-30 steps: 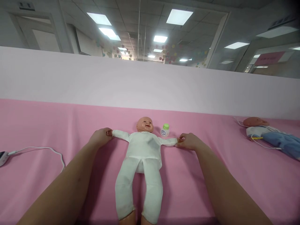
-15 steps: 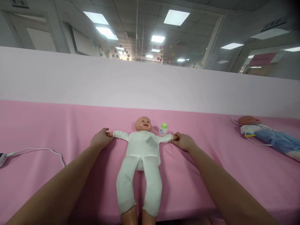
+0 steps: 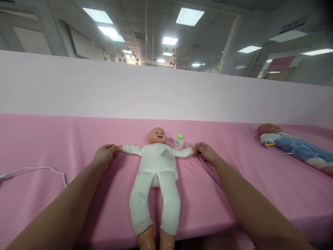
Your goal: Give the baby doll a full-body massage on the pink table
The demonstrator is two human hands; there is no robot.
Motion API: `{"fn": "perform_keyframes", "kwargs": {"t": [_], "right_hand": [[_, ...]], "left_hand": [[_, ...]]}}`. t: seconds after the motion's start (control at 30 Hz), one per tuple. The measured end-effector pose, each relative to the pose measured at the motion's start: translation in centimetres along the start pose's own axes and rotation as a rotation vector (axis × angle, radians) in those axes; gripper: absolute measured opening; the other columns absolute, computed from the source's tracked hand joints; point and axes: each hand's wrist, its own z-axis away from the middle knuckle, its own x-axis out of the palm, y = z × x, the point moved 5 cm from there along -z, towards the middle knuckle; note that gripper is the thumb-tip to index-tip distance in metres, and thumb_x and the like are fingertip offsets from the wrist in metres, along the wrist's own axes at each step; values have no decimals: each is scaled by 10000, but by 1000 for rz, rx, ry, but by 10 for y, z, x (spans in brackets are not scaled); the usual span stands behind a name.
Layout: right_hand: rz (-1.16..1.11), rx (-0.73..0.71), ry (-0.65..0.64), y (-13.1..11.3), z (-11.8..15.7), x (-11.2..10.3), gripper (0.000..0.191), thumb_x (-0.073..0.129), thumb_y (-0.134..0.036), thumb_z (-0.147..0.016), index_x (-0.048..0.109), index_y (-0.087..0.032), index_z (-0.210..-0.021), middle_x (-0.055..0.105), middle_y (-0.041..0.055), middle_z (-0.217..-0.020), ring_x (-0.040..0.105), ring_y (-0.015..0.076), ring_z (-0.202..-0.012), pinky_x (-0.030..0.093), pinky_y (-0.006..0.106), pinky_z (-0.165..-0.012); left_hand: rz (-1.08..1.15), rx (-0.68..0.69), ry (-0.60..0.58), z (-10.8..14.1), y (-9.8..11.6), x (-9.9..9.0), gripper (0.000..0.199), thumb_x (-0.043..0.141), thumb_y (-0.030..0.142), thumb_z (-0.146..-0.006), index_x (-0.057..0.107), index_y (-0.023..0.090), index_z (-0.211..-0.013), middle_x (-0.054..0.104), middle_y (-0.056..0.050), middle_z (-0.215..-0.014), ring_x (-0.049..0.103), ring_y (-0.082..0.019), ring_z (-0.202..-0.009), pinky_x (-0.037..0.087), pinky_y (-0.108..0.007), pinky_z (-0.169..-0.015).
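Note:
A baby doll (image 3: 158, 159) in a white top and white trousers lies face up on the pink sheet, arms stretched out sideways. My left hand (image 3: 106, 154) is closed around the doll's hand at the left of the view. On the other side, my right hand (image 3: 206, 152) pinches the doll's other hand between thumb and fingers. Both small doll hands are mostly covered by my fingers. Beside the doll's head stands a small clear bottle (image 3: 179, 142) with a light green cap, close to the arm that my right hand holds.
A second doll (image 3: 293, 144) in blue and white clothes lies at the right with thin white tubing and a yellow piece. A white cable (image 3: 39, 168) runs across the pink sheet (image 3: 85, 139) at the left. Behind stands a low white wall (image 3: 156, 90) below glass.
The view has shifted slightly, so the second doll shows more. Both my hands have moved a little outward, and the doll's arms look straighter. My grip on its hands continues.

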Motion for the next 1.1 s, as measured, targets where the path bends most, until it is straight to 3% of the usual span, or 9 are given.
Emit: {"fn": "perform_keyframes", "kwargs": {"t": [0.13, 0.3, 0.47, 0.6, 0.73, 0.83, 0.93, 1.1], "right_hand": [[-110, 43, 20, 5, -1, 6, 332, 642, -519, -947, 569, -215, -1058, 588, -15, -681, 469, 120, -500, 350, 230, -438], [-250, 40, -122, 1, 3, 9, 265, 628, -403, -962, 681, -153, -1031, 667, 80, -829, 592, 157, -666, 553, 264, -604], [-572, 76, -235, 1, 5, 8, 194, 700, -271, -926, 753, -164, -1080, 705, 90, -974, 603, 151, -728, 621, 244, -698], [-633, 138, -336, 2, 8, 18, 172, 777, -224, -875, 771, -158, -1034, 687, 62, -890, 569, 118, -674, 571, 190, -577], [-579, 117, -361, -2, 11, 24, 240, 855, -283, -818, 749, -155, -991, 624, 24, -755, 486, 92, -579, 401, 173, -426], [-539, 98, -332, -4, 11, 24, 326, 904, -374, -763, 707, -170, -926, 573, -10, -685, 424, 77, -537, 306, 179, -411], [-506, 89, -279, -5, 10, 22, 377, 907, -436, -750, 683, -169, -894, 562, -16, -680, 399, 68, -532, 298, 182, -432], [-466, 76, -151, -2, 6, 18, 325, 794, -465, -878, 697, -154, -886, 571, 7, -682, 380, 69, -517, 288, 190, -420]], "left_hand": [[119, -27, -61, -2, -3, 4, 318, 844, 298, -622, 715, 164, -880, 720, -55, -775, 670, -184, -689, 593, -303, -662], [120, -58, -25, 1, -3, 4, 369, 847, 262, -623, 704, 156, -946, 690, -39, -718, 639, -165, -639, 549, -277, -596], [137, -19, -28, 9, 6, 6, 434, 854, 263, -616, 707, 136, -1004, 642, -10, -653, 583, -143, -569, 501, -265, -542], [133, 9, -60, 15, 12, 10, 461, 878, 254, -600, 712, 130, -1012, 651, -23, -648, 584, -153, -559, 489, -267, -521], [119, 5, -62, 15, 12, 11, 438, 884, 236, -615, 717, 142, -1008, 669, -37, -673, 600, -162, -573, 497, -269, -518], [141, 7, -52, 12, 9, 11, 339, 867, 233, -655, 711, 152, -946, 637, -20, -642, 577, -151, -546, 492, -266, -502], [153, 13, -37, 9, 4, 10, 215, 838, 251, -713, 681, 164, -831, 612, -15, -626, 572, -146, -534, 499, -264, -494], [148, -4, -20, 4, 0, 10, 135, 779, 196, -746, 694, 151, -840, 649, -42, -678, 632, -170, -580, 558, -284, -536]]}}
